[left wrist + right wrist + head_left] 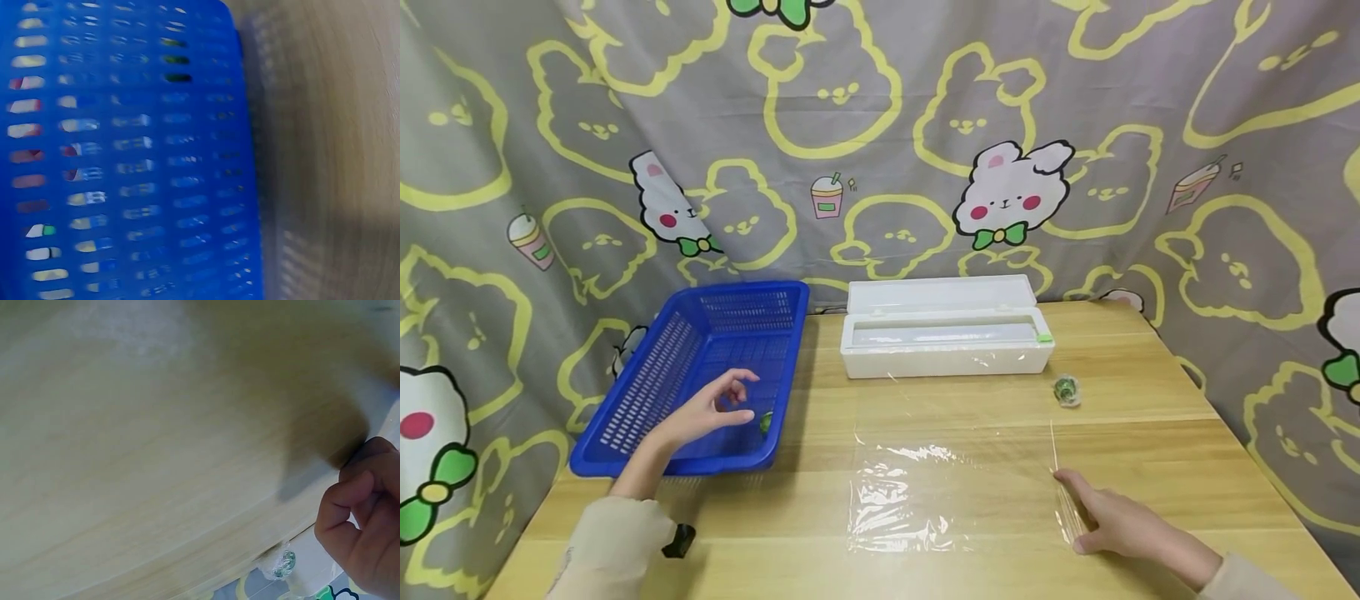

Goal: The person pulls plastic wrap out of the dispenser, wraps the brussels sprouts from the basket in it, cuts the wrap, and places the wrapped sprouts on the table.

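My left hand (718,406) hovers over the blue plastic basket (577,454), thumb and index finger apart with nothing between them. Just right of its thumb, a small green item (766,422) lies inside the basket; it shows dark green through the slots in the left wrist view. A clear sheet of cling film (910,500) is spread on the table, glossy and wrinkled in places. At its right edge my right hand (1116,521) holds the film with bent fingers and thumb. The right wrist view shows those fingers (356,519) curled.
A long white dispenser box (947,362) with its lid raised stands at the back, a green piece at its right end. Right of it sits a small green item wrapped in film (1067,390). A black object (679,541) is beside the left sleeve. A patterned curtain (865,108) hangs behind.
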The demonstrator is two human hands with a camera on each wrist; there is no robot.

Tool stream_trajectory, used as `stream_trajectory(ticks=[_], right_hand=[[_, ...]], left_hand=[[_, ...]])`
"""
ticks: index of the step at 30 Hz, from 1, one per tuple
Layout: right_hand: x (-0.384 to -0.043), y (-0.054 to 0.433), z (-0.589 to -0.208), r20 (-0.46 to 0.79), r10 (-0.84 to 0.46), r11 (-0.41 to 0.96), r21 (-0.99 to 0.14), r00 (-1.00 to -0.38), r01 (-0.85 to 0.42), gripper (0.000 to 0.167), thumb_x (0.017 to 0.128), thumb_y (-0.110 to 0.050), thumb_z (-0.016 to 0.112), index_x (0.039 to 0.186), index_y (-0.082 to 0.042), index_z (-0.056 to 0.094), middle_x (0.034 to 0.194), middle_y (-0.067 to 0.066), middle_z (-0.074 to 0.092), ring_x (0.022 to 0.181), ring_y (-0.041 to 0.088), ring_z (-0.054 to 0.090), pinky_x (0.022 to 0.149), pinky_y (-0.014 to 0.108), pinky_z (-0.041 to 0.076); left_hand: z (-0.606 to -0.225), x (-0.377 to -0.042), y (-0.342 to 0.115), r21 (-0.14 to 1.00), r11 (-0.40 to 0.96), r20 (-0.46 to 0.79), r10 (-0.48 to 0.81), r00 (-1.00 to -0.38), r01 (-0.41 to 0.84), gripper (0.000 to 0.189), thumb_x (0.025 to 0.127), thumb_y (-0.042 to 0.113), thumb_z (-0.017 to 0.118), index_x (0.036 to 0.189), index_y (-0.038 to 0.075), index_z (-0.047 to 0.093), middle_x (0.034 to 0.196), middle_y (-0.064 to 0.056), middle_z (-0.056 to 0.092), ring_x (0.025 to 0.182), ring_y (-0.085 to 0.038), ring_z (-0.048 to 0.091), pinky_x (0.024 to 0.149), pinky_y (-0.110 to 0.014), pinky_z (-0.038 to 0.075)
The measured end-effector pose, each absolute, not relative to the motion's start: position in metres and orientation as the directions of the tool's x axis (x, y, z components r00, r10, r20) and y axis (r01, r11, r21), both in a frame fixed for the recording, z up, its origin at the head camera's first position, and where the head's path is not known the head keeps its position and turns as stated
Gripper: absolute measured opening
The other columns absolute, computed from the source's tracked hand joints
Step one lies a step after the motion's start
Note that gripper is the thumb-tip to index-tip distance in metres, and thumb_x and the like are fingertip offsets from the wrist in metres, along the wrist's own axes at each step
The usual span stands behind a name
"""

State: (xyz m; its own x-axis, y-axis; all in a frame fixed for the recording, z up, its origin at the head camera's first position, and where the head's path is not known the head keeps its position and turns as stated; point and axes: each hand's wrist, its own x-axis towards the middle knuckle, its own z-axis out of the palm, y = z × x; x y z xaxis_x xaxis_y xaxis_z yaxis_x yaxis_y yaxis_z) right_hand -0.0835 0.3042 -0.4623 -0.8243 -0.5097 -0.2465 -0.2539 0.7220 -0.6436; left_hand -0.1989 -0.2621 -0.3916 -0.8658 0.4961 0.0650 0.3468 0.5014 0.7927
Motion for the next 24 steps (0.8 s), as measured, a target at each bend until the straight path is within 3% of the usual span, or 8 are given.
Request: stream_trajectory(ticks=[5, 10, 14, 18, 22, 24], right_hand=[[-0.083, 0.304, -0.463, -0.241, -0.506, 0.733, -0.626, -0.828, -0.265, 0.09, 0.07, -0.036, 0.072, 0.134, 0.004, 0.023, 0.09, 0.021, 0.06, 0.077, 0.022, 0.056, 0.065, 0.05, 0.046], [-0.083, 0.303, -0.463, -0.253, -0.481, 0.749, -0.617, -0.84, -0.243, 0.089, 0.069, -0.036, 0.073, 0.133, 0.003, 0.026, 0.1, 0.031, 0.057, 0.085, 0.031, 0.057, 0.067, 0.052, 0.045], [-0.083, 0.303, -0.462, -0.271, -0.466, 0.755, -0.618, -0.842, -0.219, 0.089, 0.069, -0.035, 0.073, 0.134, 0.002, 0.025, 0.098, 0.03, 0.058, 0.082, 0.027, 0.055, 0.066, 0.052, 0.045], [-0.083, 0.302, -0.462, -0.281, -0.468, 0.754, -0.622, -0.838, -0.213, 0.09, 0.07, -0.035, 0.073, 0.135, 0.003, 0.024, 0.097, 0.027, 0.058, 0.078, 0.021, 0.053, 0.067, 0.052, 0.045], [-0.082, 0.302, -0.462, -0.278, -0.481, 0.747, -0.627, -0.832, -0.223, 0.089, 0.072, -0.036, 0.071, 0.136, 0.002, 0.022, 0.076, 0.006, 0.053, 0.064, 0.009, 0.043, 0.059, 0.033, 0.043], [-0.082, 0.302, -0.462, -0.275, -0.486, 0.747, -0.623, -0.83, -0.231, 0.089, 0.073, -0.037, 0.07, 0.136, 0.002, 0.021, 0.073, 0.002, 0.049, 0.061, 0.007, 0.04, 0.057, 0.028, 0.039]], left_hand=[[-0.403, -0.207, -0.264, 0.8, 0.518, -0.023, 0.533, -0.846, 0.304, 0.042, 0.084, 0.009, 0.063, 0.121, 0.003, 0.044, 0.092, -0.017, 0.046, 0.081, -0.024, 0.042, 0.064, -0.03, 0.037], [-0.408, -0.214, -0.263, 0.776, 0.554, -0.112, 0.593, -0.797, 0.303, 0.045, 0.084, 0.009, 0.063, 0.124, -0.001, 0.043, 0.103, -0.02, 0.047, 0.088, -0.027, 0.041, 0.073, -0.036, 0.036], [-0.411, -0.219, -0.263, 0.756, 0.573, -0.15, 0.622, -0.769, 0.317, 0.049, 0.083, 0.009, 0.065, 0.125, -0.001, 0.041, 0.107, -0.024, 0.046, 0.089, -0.028, 0.042, 0.073, -0.038, 0.037], [-0.413, -0.221, -0.259, 0.735, 0.607, -0.168, 0.596, -0.785, 0.303, 0.053, 0.081, 0.009, 0.067, 0.126, -0.001, 0.04, 0.113, -0.026, 0.047, 0.09, -0.029, 0.045, 0.072, -0.037, 0.038], [-0.416, -0.221, -0.257, 0.707, 0.634, -0.168, 0.579, -0.798, 0.312, 0.058, 0.08, 0.009, 0.068, 0.127, -0.003, 0.038, 0.119, -0.028, 0.048, 0.096, -0.037, 0.049, 0.075, -0.04, 0.042], [-0.418, -0.223, -0.257, 0.69, 0.647, -0.164, 0.578, -0.8, 0.326, 0.059, 0.079, 0.009, 0.069, 0.127, -0.005, 0.038, 0.118, -0.028, 0.05, 0.096, -0.036, 0.051, 0.076, -0.041, 0.043]])
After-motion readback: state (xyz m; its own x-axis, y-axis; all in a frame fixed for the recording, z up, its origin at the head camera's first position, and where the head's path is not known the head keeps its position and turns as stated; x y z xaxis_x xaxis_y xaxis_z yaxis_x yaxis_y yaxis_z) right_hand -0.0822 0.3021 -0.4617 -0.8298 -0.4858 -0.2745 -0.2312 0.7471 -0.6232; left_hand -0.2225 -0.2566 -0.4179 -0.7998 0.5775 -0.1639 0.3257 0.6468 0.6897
